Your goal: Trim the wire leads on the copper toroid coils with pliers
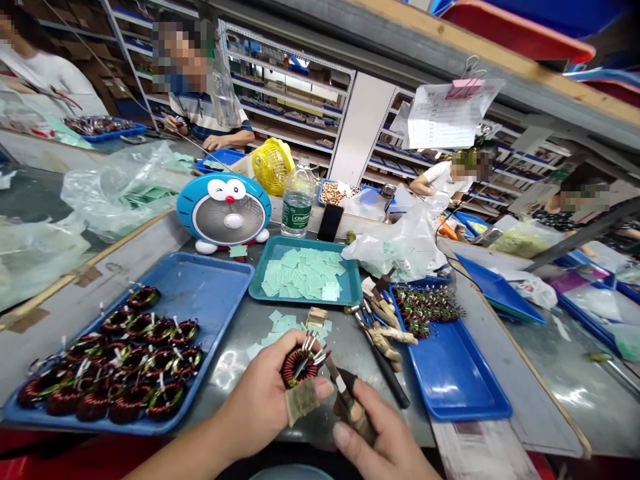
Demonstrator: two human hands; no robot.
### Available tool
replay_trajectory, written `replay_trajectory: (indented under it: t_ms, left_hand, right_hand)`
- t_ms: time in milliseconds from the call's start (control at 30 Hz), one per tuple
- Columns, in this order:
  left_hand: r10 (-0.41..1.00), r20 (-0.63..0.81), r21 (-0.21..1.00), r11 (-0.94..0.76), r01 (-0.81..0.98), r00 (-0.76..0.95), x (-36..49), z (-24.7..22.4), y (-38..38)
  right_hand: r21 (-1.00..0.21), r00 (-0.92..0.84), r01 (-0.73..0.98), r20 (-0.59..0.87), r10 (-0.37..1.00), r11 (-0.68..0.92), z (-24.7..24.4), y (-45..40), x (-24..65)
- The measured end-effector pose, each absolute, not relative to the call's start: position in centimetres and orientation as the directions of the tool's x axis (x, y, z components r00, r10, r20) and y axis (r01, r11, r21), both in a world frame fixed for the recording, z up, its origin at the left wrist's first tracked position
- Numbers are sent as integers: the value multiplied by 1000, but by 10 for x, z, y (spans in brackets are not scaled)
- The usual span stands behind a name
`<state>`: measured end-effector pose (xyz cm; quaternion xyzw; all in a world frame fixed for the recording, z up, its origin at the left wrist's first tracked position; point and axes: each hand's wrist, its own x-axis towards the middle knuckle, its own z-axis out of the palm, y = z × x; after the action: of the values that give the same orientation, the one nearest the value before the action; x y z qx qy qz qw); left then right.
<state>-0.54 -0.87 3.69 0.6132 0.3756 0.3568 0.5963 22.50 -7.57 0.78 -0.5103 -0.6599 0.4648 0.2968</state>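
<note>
Closest to the camera, a toroidal coil (299,367) wound with reddish copper wire is held in the left hand (265,400), its ring face tilted up and its silver leads pointing away from the person. The left grip is closed narrowly around the coil, with the thumb pressed on its near side and a tan patch (303,403) pinned beneath it. A small hand tool (349,402) with a metal tip and a tape-wrapped handle is held in the right hand (383,437), closed firmly around the handle. The tool's long axis runs diagonally up and to the left, so its tip is brought just beside the coil's right edge; the right hand is the nearer to that gap. Ahead of the coil, loose pale green squares (275,335) are scattered on the grey bench (235,380), and a teal tray (305,243) of similar squares is set beyond them. To the left, a blue tray (213,290) is loaded with finished-looking coils, its rim just beside the left wrist. To the right, a black-handled tool (395,390) is laid across the bench, near a blue tray (463,377) holding small wound components.
</note>
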Motion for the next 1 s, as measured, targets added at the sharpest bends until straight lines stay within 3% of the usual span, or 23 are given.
replay_trajectory:
  t_ms: [133,400,467,633,800,900,1000]
  left_hand:
    - [883,-10,1000,-4,29,469,1,37,-7]
    - [922,14,987,-74,140,388,9,32,-5]
    - [915,31,986,-94,137,403,10,32,-4]
    - [909,25,992,-76,106,416,11,36,-1]
    - [907,16,991,-70,111,422,10,41,-1]
    - [902,1,992,-56,114,432,9,40,-4]
    - [877,-30,999,38,-7,480,12,35,-9]
  right_hand:
    - [-915,-271,398,-51,961,63,5,-79,230]
    - [-728,-1,679,126,992,94,-42,-109,247]
    - [-746,0,658,129,992,97,-42,-108,247]
    - [-788,-214,591,55,975,174,-23,-91,247]
    - [-780,-199,589,111,974,210,-9,-84,248]
    - [-867,-206,478,45,977,141,-3,-82,247]
    - [-963,-245,267,-83,966,-15,-2,-80,244]
